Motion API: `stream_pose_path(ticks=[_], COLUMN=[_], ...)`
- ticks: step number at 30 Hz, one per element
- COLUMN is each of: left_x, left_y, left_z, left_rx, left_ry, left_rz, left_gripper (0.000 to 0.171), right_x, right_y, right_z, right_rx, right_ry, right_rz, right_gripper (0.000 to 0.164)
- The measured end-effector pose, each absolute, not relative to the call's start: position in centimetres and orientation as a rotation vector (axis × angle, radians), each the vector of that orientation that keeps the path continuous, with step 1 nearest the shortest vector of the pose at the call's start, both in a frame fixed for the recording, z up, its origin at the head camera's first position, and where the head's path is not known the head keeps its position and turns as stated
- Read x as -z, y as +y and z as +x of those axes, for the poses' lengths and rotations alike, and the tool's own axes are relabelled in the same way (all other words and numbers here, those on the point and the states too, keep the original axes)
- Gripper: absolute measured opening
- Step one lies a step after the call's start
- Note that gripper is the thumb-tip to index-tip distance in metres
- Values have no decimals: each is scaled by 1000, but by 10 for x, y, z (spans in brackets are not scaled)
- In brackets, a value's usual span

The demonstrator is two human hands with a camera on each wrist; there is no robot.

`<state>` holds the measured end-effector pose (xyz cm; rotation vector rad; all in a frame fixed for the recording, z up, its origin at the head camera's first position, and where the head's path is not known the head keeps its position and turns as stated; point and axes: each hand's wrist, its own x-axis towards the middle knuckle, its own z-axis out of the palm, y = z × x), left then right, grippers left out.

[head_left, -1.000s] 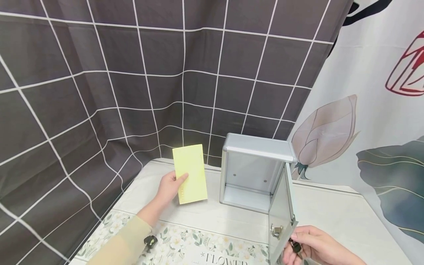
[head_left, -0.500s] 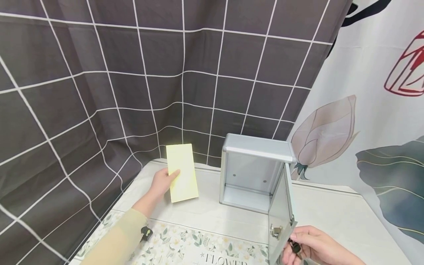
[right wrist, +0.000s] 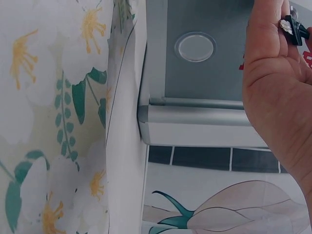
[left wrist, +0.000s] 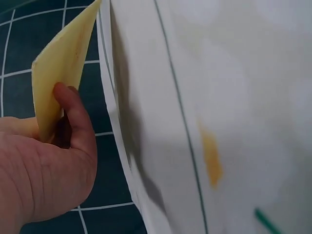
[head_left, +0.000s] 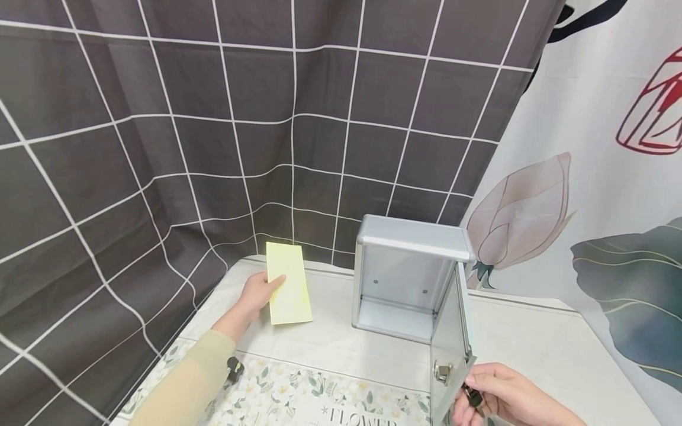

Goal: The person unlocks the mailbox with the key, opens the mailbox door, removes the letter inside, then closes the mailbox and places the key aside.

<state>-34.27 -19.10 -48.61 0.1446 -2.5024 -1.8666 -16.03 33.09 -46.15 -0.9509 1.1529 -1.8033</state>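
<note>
My left hand (head_left: 259, 290) pinches a yellow paper envelope (head_left: 292, 299) by its left edge, thumb in front, above the back of the table. The left wrist view has the envelope (left wrist: 58, 73) at a slant between thumb and fingers. To the right stands a silver metal box (head_left: 412, 231), with its door (head_left: 452, 325) swung wide and its inside bare. A lock (head_left: 442, 373) sits on the door's inner face. Beside the door's free edge, my right hand (head_left: 506, 390) holds a black-headed key (head_left: 473, 395); the right wrist view also has the key (right wrist: 292, 31), its tip hidden.
A floral cloth (head_left: 314, 390) with printed lettering covers the table's front. Dark checked fabric (head_left: 266, 148) hangs behind, with white printed fabric (head_left: 533, 236) at the right. A small black object (head_left: 234, 369) shows beside the left sleeve (head_left: 186, 378).
My left hand has moved left with the envelope, which has turned and appears narrower. My right hand, the key, the box and its door have stayed in place.
</note>
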Motion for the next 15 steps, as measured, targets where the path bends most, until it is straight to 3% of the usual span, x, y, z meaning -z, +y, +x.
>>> stream_pose_path(ticks=[15], left_x=[491], left_y=[-200], left_z=[-346], left_rx=[1894], left_ry=[-2530], left_rz=[204], left_gripper=[34], right_x=[461], right_y=[331], right_z=[-160], right_rx=[1800], right_ry=[1164], right_rz=[-955], right_gripper=[49])
